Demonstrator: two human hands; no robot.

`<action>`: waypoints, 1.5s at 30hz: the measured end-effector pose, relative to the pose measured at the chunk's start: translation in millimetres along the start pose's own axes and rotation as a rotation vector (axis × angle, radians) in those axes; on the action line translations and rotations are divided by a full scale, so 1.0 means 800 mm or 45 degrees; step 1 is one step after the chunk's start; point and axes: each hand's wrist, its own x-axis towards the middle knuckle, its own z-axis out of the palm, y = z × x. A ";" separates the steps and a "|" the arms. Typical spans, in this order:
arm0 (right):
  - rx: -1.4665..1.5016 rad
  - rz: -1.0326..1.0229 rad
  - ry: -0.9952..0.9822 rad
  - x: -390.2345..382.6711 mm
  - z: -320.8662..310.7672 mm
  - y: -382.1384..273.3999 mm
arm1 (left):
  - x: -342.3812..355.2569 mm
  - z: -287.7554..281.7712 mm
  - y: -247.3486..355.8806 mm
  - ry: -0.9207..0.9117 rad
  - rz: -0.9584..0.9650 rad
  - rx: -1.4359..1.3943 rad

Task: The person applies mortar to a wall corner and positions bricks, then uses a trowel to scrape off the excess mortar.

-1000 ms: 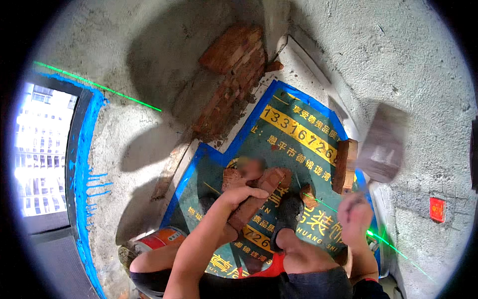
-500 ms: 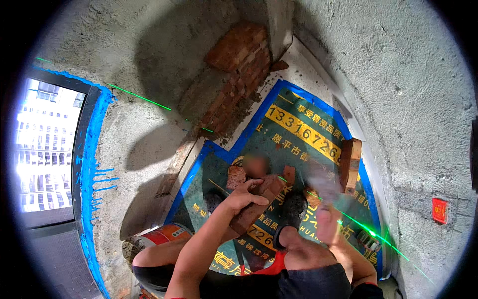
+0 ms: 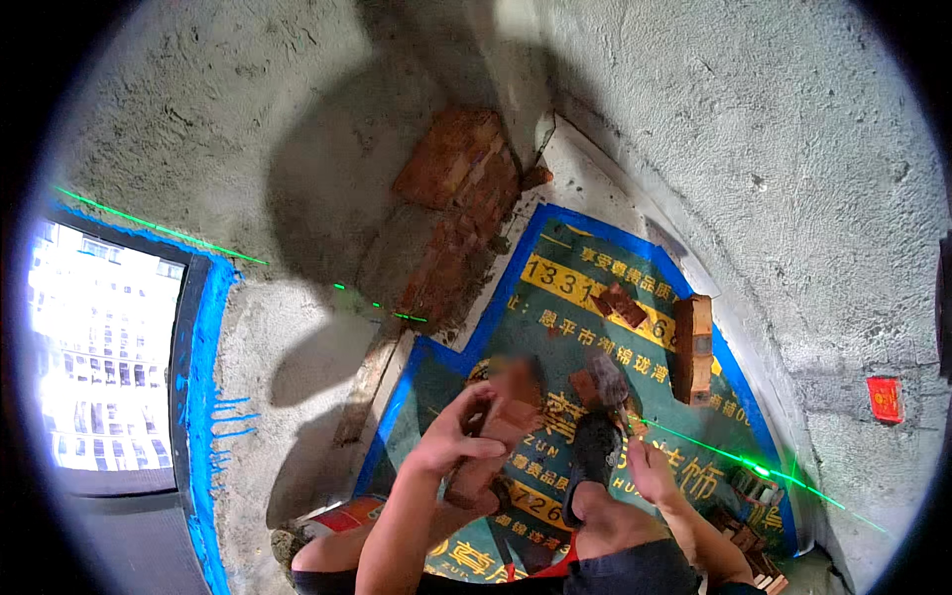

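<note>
My left hand [image 3: 458, 436] is closed around a red brick [image 3: 511, 421], holding it at a slant above the green floor covering. Part of the brick's far end is blurred. In my right hand [image 3: 650, 471] is the handle of a trowel, its grey blade [image 3: 609, 381] pointing away from me, to the right of the brick and apart from it. A small brick piece [image 3: 583, 387] shows beside the blade. Farther off, broken brick pieces [image 3: 620, 305] lie on the floor covering [image 3: 555, 327].
Brickwork [image 3: 451, 208] fills part of the left wall near the corner. Bricks [image 3: 694, 347] stand by the right wall; more brick pieces [image 3: 739, 535] lie at the lower right. A red bucket [image 3: 347, 514] stands beside my left leg. A green laser line crosses the walls and floor.
My right hand and the trowel, smeared by motion before, now show clearly, the blade nearer the brick. A chunk by the brick's far end is gone; broken pieces now lie farther off.
</note>
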 end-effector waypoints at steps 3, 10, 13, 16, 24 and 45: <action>0.017 -0.062 -0.002 -0.013 -0.006 -0.001 | -0.039 0.025 0.086 -0.002 -0.023 -0.325; 0.041 -0.140 0.048 -0.029 0.018 0.019 | -0.056 0.040 0.063 0.178 -0.067 -0.406; 0.138 -0.119 0.096 -0.029 0.028 0.029 | -0.041 0.029 0.096 0.370 -0.002 -0.177; 0.253 -0.148 0.041 -0.030 0.025 0.032 | 0.004 -0.015 0.139 0.573 0.067 0.176; 0.217 -0.050 0.054 -0.023 0.028 0.038 | 0.130 -0.138 0.189 1.006 0.151 1.660; 0.292 -0.016 0.029 -0.027 0.028 0.045 | 0.125 -0.143 0.194 0.905 0.323 1.511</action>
